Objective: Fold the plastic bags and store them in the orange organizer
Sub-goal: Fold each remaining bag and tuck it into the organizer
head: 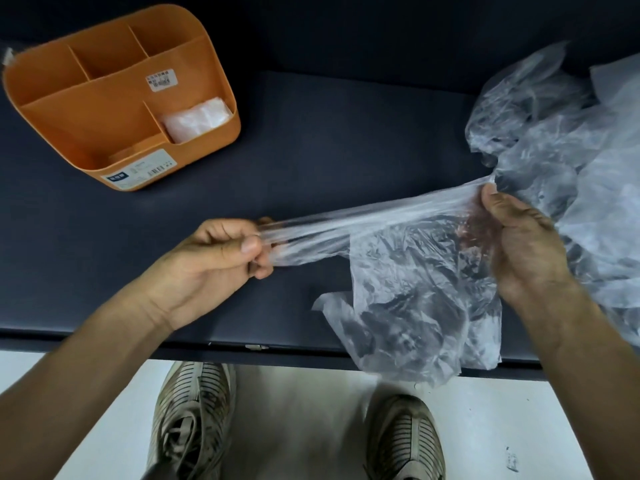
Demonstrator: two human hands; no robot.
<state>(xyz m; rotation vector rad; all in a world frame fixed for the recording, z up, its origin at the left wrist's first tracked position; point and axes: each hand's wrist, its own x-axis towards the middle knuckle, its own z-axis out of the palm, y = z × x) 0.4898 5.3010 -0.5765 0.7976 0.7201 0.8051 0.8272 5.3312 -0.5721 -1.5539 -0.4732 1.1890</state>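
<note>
Honestly, the heap of loose bags (pixel 568 133) on the right was cut off by the frame edge, so I couldn't count how many were tangled in there, and the right hand's (pixel 519 237) fingers were mostly hidden behind clear film. What I could count: one plastic bag (pixel 408 289) being held, one folded bag (pixel 195 117) already in the near-right compartment of the orange organizer (pixel 114 98), which sat far left on the dark table (pixel 329 140). The left hand (pixel 221 251) had thumb and curled fingers pinching the bag's twisted end, pulled out to the left. The right hand gripped the other end near the heap, and the bag's body drooped over the table's near edge, above two sneakers (pixel 194 420).
</note>
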